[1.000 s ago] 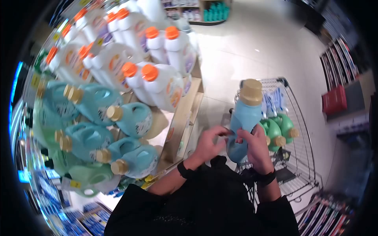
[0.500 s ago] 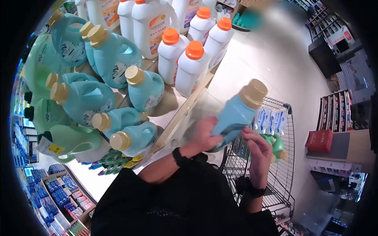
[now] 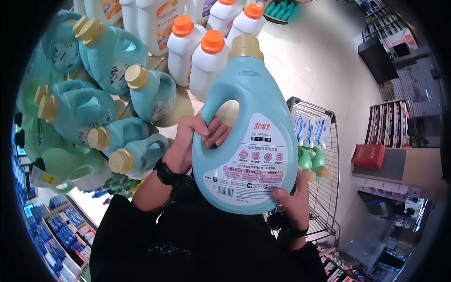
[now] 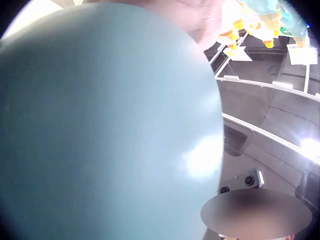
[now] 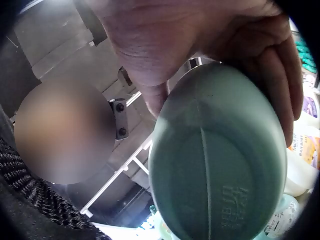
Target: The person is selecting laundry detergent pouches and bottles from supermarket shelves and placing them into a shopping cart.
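A light blue laundry detergent bottle point(image 3: 253, 98) with a gold cap is held up in front of the chest, its printed back label facing the head camera. My left hand point(image 3: 190, 138) grips its handle, fingers curled through the opening. Low on the other side, my right hand point(image 3: 293, 199) holds the bottom corner, thumb on the label and fingers behind. In the right wrist view the bottle's base point(image 5: 220, 155) sits between thumb and fingers. The bottle's smooth side point(image 4: 110, 120) fills most of the left wrist view, with part of the left hand point(image 4: 185, 17) above it.
More blue bottles point(image 3: 152, 96) with gold caps crowd the display at left, beside white bottles point(image 3: 206, 61) with orange caps. A shopping cart point(image 3: 329, 188) at right carries green bottles point(image 3: 319, 160) and white-and-blue packs point(image 3: 312, 131). A red box point(image 3: 369, 156) sits on a counter beyond.
The detergent bottle has been raised and turned so its label faces the head camera. My left hand has moved onto the handle; my right hand, loose half a second ago, now grips the bottom corner.
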`<action>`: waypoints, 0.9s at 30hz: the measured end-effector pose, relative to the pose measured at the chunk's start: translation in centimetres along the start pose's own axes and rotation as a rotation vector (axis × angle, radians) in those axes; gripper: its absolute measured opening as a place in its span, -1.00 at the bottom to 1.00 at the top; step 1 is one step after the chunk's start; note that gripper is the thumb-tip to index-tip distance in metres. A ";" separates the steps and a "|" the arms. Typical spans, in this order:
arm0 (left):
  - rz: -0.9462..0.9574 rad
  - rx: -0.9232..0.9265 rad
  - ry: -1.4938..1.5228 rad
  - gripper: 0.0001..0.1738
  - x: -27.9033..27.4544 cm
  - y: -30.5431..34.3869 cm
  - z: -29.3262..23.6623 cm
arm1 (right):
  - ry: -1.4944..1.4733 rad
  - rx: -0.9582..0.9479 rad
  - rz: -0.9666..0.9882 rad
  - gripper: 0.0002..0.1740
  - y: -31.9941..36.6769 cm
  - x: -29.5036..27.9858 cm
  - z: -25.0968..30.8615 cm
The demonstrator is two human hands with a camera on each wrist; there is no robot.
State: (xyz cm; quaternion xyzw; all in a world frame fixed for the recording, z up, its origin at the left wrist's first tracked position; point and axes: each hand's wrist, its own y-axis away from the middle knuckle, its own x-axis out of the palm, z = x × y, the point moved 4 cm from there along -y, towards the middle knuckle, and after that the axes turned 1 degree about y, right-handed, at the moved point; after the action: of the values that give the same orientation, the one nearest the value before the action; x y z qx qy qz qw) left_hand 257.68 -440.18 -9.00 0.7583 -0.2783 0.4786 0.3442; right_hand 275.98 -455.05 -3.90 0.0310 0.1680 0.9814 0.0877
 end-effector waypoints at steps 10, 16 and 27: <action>-0.054 -0.027 0.037 -0.77 -0.5 1.3 1.9 | 0.072 -0.048 -0.038 -0.20 1.2 -0.5 0.2; 0.079 0.028 0.007 -0.67 -0.2 1.8 1.5 | -0.036 -0.043 0.031 -0.16 0.2 -1.7 -2.1; -0.434 0.636 -1.320 -0.75 0.1 0.8 7.1 | 0.251 -0.372 0.086 -0.41 -4.2 3.4 -2.9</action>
State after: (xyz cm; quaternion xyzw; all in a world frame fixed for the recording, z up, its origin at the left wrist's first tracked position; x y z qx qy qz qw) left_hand 260.94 -446.30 -10.89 0.9873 -0.1197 -0.0953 -0.0422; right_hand 273.06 -451.52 -7.95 -0.1011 -0.0079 0.9944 0.0285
